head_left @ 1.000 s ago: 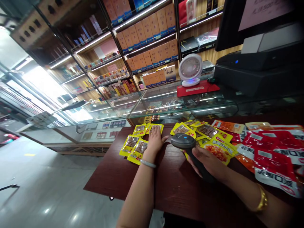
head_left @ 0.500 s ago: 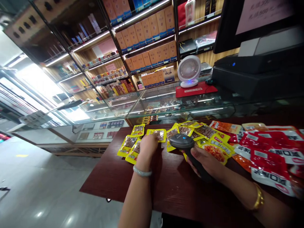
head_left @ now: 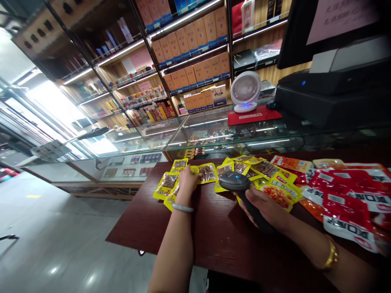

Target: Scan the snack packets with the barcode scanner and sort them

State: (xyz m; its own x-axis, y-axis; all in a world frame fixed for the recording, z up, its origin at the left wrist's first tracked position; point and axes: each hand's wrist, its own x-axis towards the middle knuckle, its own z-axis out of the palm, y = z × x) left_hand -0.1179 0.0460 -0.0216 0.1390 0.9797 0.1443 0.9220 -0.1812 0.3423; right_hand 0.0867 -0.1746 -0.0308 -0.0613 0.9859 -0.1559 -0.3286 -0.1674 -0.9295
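My right hand [head_left: 265,207] is wrapped round the handle of a dark barcode scanner [head_left: 234,181], its head pointing left above the table. My left hand [head_left: 187,180], fingers curled together, is at a yellow snack packet [head_left: 207,173]; the hand partly hides the grip and the packets below. More yellow packets lie close by, one left of the hand [head_left: 167,181] and one behind it [head_left: 179,164]. Under and right of the scanner is a pile of yellow packets [head_left: 276,191]. Farther right lie red and white packets [head_left: 348,213] in a heap.
Everything lies on a dark red wooden table [head_left: 214,240]. Behind it stands a glass display counter [head_left: 183,138] with a small white fan [head_left: 245,91] on a red mat [head_left: 255,115]. A black machine [head_left: 332,93] is at the right. Shelves of boxes [head_left: 195,40] line the back.
My left hand has shifted slightly left and back among the yellow packets. The packet at its fingertips now shows more of its surface. My right hand and the scanner have stayed nearly still.
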